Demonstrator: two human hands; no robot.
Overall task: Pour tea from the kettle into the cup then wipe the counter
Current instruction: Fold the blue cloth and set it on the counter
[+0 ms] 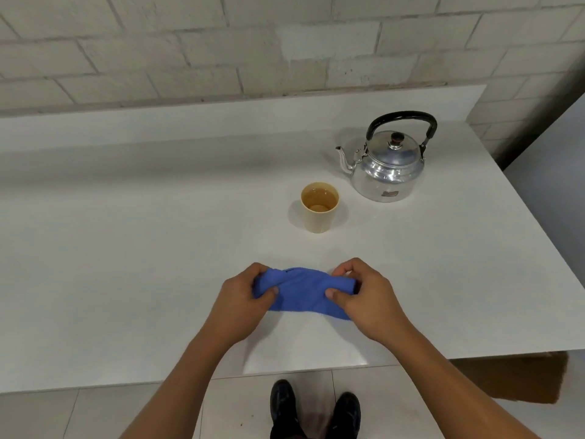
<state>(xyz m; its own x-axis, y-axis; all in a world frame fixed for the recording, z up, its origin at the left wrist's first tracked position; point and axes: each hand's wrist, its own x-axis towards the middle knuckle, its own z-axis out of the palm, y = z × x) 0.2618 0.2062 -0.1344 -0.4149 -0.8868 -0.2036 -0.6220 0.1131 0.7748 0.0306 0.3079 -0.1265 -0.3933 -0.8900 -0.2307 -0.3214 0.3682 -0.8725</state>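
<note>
Head view shows tea in the cup [319, 206], kettle [387, 169] set down; both hands' fingers [269, 292] pinch the cloth [302, 293], counter [126, 248] wiping apparently left.

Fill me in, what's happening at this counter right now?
A person stands at the white counter, pinching a bunched blue cloth at both ends, left hand and right hand, low over the counter's front edge. The beige plastic cup already holds tea. The shiny metal kettle with a black handle sits upright behind it, untouched. Pouring looks done; wiping is next.
</note>
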